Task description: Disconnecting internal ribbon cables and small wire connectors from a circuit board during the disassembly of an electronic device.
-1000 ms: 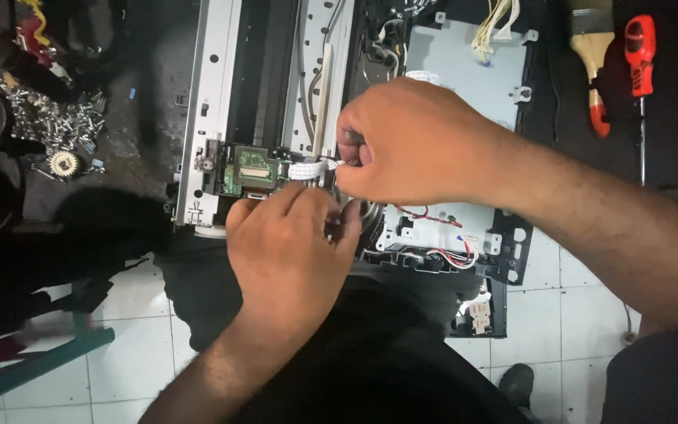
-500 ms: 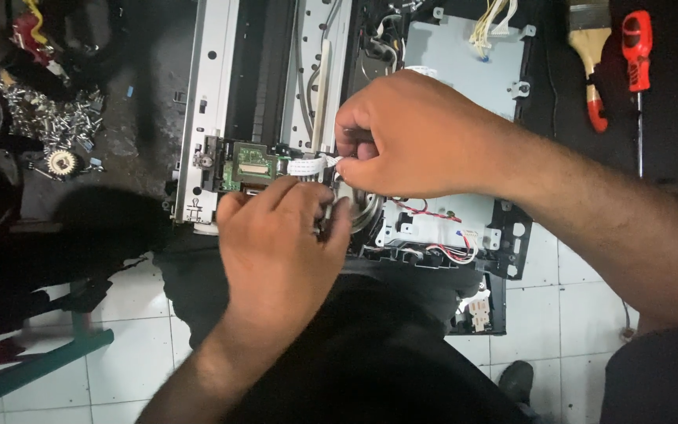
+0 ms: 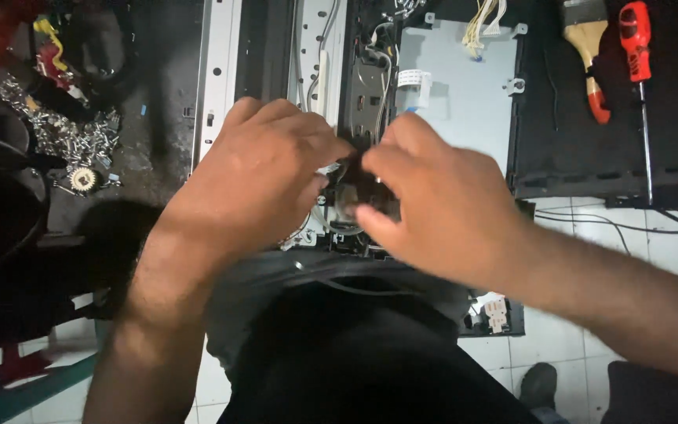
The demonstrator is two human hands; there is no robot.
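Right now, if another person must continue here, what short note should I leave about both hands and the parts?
Left hand: fingers curled at the middle of the opened metal chassis; what they grip is hidden.
Right hand: fingers bent at the same spot, beside the wires.
Casing is already off: grey metal plate exposed.
Red screwdriver and brush lie untouched at upper right; loose screws at left.
Left: the work at the wires, reassembly.

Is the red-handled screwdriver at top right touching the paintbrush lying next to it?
Apart. The head view shows a strip of dark surface between the paintbrush and the red-handled screwdriver along their whole length.
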